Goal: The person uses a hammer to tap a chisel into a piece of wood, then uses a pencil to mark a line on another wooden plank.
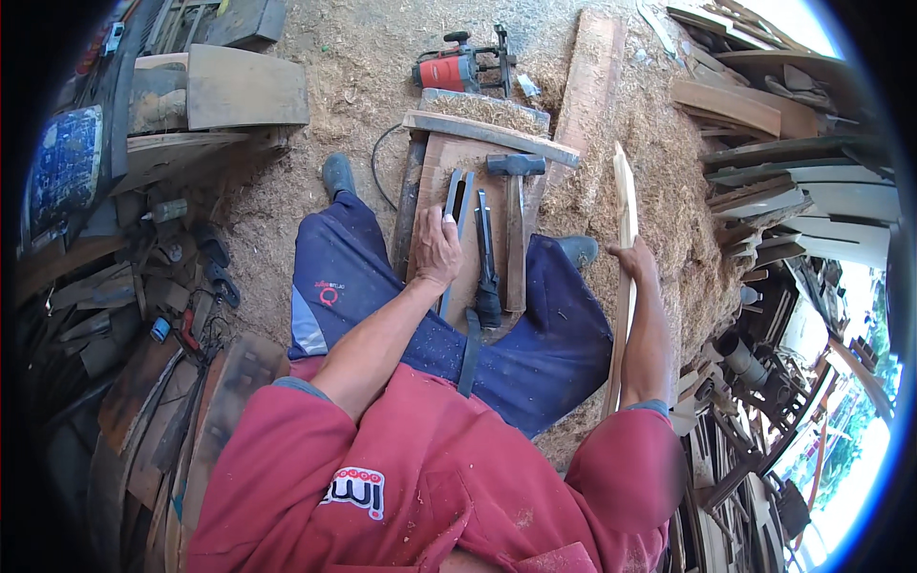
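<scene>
- Left hand (437,246), upper centre: closed around a smooth, slotted blue-grey bar (459,196).
- Right hand (635,260), right of centre: clamped on a long, pale, pointed wooden strip (626,205).
- Upper centre: blocky-headed, wood-handled hammer (516,224) lies on the rough wooden table (441,158).
</scene>
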Available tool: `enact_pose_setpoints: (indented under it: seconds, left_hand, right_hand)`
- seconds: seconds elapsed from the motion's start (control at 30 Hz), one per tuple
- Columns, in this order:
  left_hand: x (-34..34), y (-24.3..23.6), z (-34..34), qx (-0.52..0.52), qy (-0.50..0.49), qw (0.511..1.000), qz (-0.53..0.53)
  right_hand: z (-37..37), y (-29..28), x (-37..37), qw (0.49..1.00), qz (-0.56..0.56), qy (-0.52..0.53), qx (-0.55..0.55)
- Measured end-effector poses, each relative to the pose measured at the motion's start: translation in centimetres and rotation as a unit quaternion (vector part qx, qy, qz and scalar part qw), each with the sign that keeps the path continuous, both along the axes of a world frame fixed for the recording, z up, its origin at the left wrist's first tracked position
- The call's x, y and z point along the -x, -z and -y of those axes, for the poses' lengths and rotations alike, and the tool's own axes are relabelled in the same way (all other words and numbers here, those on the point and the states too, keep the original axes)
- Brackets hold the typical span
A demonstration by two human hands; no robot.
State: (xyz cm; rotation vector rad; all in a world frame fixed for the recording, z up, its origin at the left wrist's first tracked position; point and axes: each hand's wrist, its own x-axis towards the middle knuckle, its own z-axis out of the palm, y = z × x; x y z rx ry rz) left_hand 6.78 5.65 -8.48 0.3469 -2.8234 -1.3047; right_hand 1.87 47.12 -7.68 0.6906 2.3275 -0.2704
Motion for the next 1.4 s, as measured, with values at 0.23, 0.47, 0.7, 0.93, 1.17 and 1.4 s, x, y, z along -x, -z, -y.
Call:
enact_pose_setpoints:
  seconds: [0.23, 0.47, 0.7, 0.93, 1.17, 1.4]
  left_hand:
    - [0.4, -1.2, -0.5, -0.001, 0.017, 1.000, 0.010]
    - [0.4, -1.2, -0.3, 0.023, 0.019, 1.000, 0.001]
    - [0.5, -2.1, -0.1, 0.029, 0.051, 0.997, 0.051]
    - [0.4, -1.8, -0.3, 0.046, 0.045, 0.996, 0.058]
    - [0.2, -1.3, -0.5, 0.048, 0.025, 0.996, 0.071]
    - [0.2, -1.2, -0.2, 0.048, 0.040, 0.997, 0.039]
  right_hand:
    - [-2.1, 2.9, -2.9, 0.996, 0.069, 0.028, -0.059]
    - [-3.6, 9.4, -5.0, 0.987, 0.106, 0.040, -0.115]
    - [-1.5, 15.1, -7.5, 0.986, 0.091, 0.076, -0.120]
    - [2.7, 16.0, -3.2, 0.994, 0.060, 0.058, -0.068]
    - [2.5, 17.6, 1.8, 0.995, 0.021, 0.067, -0.066]
    - [2.5, 19.1, 1.9, 0.993, -0.022, 0.104, -0.056]
